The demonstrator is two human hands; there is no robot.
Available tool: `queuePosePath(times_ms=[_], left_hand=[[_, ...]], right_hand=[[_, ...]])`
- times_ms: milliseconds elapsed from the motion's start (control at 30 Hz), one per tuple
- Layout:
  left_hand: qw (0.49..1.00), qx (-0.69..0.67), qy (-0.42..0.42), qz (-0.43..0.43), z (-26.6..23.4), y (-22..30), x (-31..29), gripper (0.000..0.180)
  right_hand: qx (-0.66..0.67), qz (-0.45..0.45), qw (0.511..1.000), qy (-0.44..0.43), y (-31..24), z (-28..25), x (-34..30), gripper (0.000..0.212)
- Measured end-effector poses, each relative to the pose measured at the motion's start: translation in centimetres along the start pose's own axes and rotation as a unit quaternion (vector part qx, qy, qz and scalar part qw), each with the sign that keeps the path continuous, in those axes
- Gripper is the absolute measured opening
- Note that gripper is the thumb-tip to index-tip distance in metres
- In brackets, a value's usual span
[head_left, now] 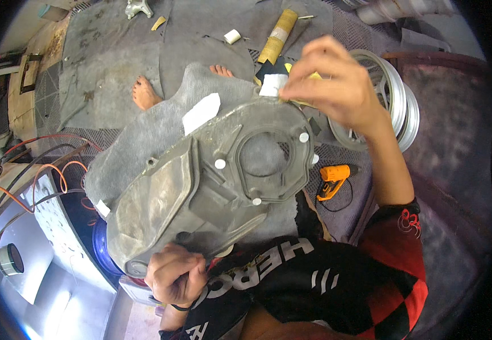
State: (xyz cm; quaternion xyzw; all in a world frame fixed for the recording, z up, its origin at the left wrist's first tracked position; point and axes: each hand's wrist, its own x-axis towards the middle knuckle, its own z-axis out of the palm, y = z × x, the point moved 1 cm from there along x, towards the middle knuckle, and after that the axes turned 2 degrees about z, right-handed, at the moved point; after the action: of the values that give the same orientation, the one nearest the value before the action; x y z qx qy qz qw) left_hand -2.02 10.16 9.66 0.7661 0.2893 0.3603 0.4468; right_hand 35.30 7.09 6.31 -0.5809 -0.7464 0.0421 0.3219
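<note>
A large grey metal engine cover [206,192] with a round opening lies across my lap on a grey cloth [127,141]. Small white round patches [220,164] cover several of its holes. At the cover's far edge, my right hand [334,90] pinches a piece of white tape [271,85]. Another, larger white piece [201,113] sits along the same edge, further left. My left hand [176,275] is curled closed against the cover's near lower edge. Whatever its fingers hold, if anything, is hidden.
An orange corded power tool [335,177] lies on the floor to the right, below silver wheel rims [396,105]. Farther off are a yellowish tape-wrapped roll [280,35] and a small white roll [231,37]. Orange coiled hoses [36,170] hang at the left.
</note>
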Motion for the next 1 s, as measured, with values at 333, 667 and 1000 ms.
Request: queuePosePath(times_ms=[333,667,1000], left_hand=[[1.000,-0.017,-0.001,0.004,-0.1,0.1,0.0,0.021],[0.999,-0.035,-0.019,0.011,-0.4,0.1,-0.1,0.022],[0.998,-0.064,-0.013,0.010,-0.5,-0.2,-0.3,0.023]], right_hand=[[-0.052,0.014,0.998,-0.012,-0.5,-0.8,0.4,0.019],[0.028,0.150,0.988,-0.019,-2.4,-0.8,1.2,0.015],[0.063,0.193,0.978,-0.055,-3.1,-1.0,3.0,0.014]])
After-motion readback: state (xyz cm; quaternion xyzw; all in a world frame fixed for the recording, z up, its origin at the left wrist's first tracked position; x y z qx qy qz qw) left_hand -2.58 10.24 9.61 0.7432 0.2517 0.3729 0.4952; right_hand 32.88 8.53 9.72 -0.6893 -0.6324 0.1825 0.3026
